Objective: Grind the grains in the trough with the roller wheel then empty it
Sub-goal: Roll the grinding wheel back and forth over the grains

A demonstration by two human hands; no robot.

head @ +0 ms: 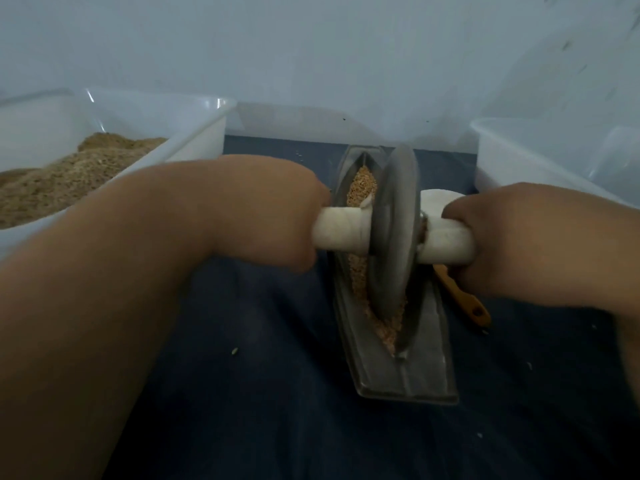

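I have my left hand (pixel 273 216) and right hand (pixel 512 244) each clamped round one end of the white-wrapped axle (pixel 341 232) of the grey metal roller wheel (pixel 394 230). The wheel stands upright among tan grains (pixel 360 188) in the long grey metal trough (pixel 398 375), on dark blue cloth (pixel 242 393).

Your view is dim, bluish and soft; the wheel (pixel 394 223) smears with motion blur, and the edges bow outward

Grey roller wheel (pixel 393 237) upright in metal trough (pixel 405 375), tan grains (pixel 360 188) beneath.
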